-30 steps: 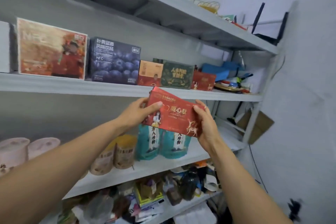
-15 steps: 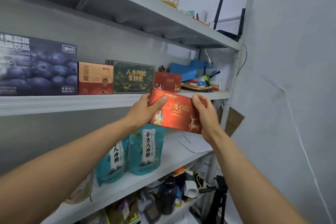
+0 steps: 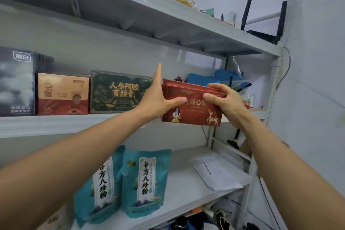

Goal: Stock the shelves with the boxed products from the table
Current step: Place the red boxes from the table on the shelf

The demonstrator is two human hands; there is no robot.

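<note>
A red box (image 3: 194,114) with gold lettering, a deer and a small figure on its front sits at the front edge of the middle shelf (image 3: 56,123), its lower part overhanging the edge. My left hand (image 3: 158,99) is at its left end, thumb across the front and fingers stretched upward along the side. At the right end, my right hand (image 3: 225,101) grips it with fingers over the top and thumb on the front. Another red edge shows just behind its top; I cannot tell whether that is a second box.
To the left on the same shelf stand a dark green box (image 3: 119,91), an orange box (image 3: 61,93) and a dark box (image 3: 16,84). Blue items (image 3: 224,78) lie behind to the right. The lower shelf holds two teal pouches (image 3: 145,181) and a paper sheet (image 3: 214,175).
Both hands have raised the red box from below the middle shelf up to its edge, right of the green box. My left fingers have straightened upward.
</note>
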